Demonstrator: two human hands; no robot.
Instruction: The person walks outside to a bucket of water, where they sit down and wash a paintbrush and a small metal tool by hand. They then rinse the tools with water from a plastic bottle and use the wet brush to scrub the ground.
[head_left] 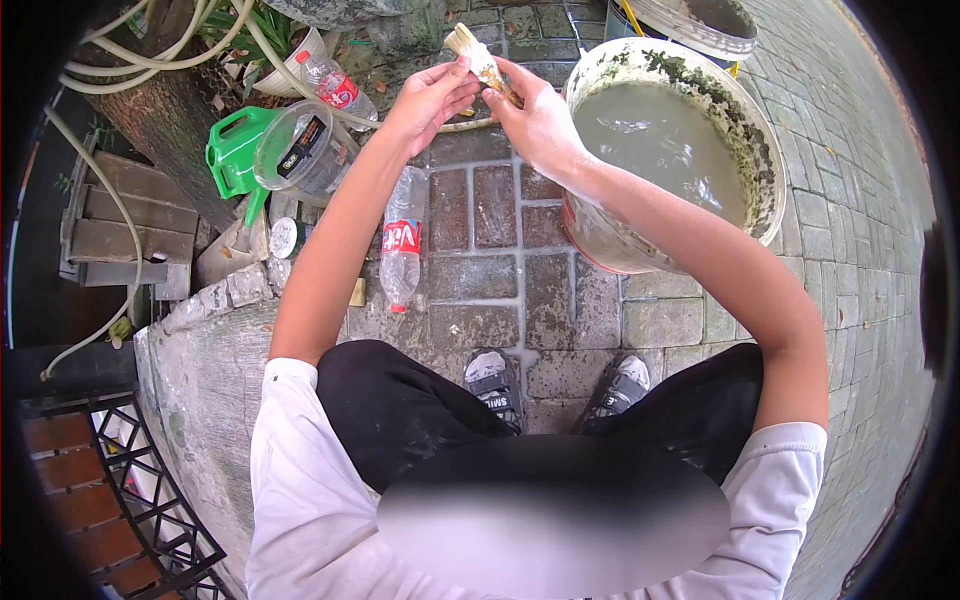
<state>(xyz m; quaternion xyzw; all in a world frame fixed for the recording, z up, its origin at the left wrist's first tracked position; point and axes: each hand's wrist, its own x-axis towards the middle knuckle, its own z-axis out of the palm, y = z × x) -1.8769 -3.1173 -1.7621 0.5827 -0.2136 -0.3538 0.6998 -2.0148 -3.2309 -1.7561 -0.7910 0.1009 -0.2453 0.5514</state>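
A paintbrush [484, 67] with pale, worn bristles is held up between my two hands, bristles pointing away from me. My right hand [540, 116] closes around its handle end. My left hand [430, 102] has its thumb and fingertips against the bristle side of the brush. Just right of my right hand stands a large white bucket [765, 150] of murky grey water, its inner wall crusted with dark patches. Below my left hand, a clear plastic bottle [402, 240] with a red label and red cap lies on the paving.
To the left are a green watering can [240, 150], a clear plastic tub [285, 175] and another red-labelled bottle [335, 85]. A pale hose [130, 240] loops around a tree trunk [150, 105]. A second bucket [700, 30] stands behind the large one. My sandalled feet [490, 385] rest on brick paving.
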